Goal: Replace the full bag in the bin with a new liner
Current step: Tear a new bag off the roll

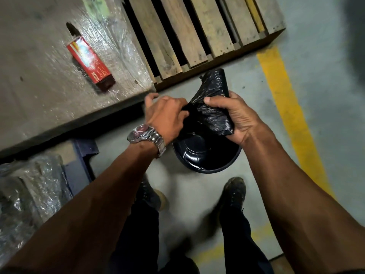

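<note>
Two bare forearms reach forward from the bottom edge, the left one wearing a steel wristwatch [147, 138]. Below them stand two dark shoes [235, 191] on a grey concrete floor [197, 186], toes pointing towards the bin.

The right hand [240, 118] has its fingers and thumb curled round a folded black liner [214, 101], gripping it about its middle. The liner is a single wad, still mostly folded; its long axis runs from the heel of that hand up and away towards the pallet, the far end sticking out above the fingers. The left hand [167, 113] pinches a stretched edge of the same liner, with its forefinger lifted loose and free. Both hands hold the liner in the air, straight over the bin.

One round black bin [205, 157] sits on the floor below the hands, mouth upward, its dark ribbed bottom showing; the hands and liner cover its far rim.

To the left, a grey slab wrapped in clear film [49, 80] comes close to the bin, and one red carton [90, 63] lies on it, tilted, well apart from the hands. Beyond the bin is one wooden pallet [197, 36], its slats running away from the onlooker. A yellow floor line [290, 107] runs past on the right. At lower left lies another film-wrapped bundle [25, 186], beside a blue frame.
</note>
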